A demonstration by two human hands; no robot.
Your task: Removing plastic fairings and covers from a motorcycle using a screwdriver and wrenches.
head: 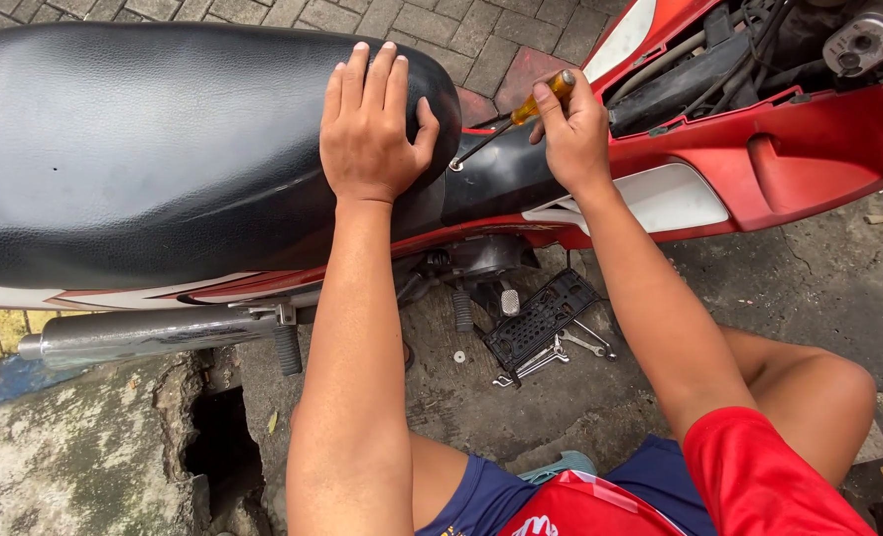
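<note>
Pressing my flat, open left hand [367, 124] on the black seat [144, 149], my right hand [572, 124] grips a yellow-handled screwdriver [521, 109]; wrenches [561, 349] lie on the ground below.

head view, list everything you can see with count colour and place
motorcycle seat: one, black, upper left, under the left palm
motorcycle body panels: red and white, upper right and below the seat
screwdriver: one, amber handle with dark shaft, tip at a fastener just beside the seat's end
exhaust pipe: one, silver, lower left beneath the seat
footpeg: one, dark rubber, beside the exhaust
tool tray: one, black perforated, on the ground under the bike
wrenches: a few, silver, by the tray; exact number unclear
ground: grey cracked concrete with a hole at lower left
left hand: flat on the seat
right hand: gripping the screwdriver handle
</note>
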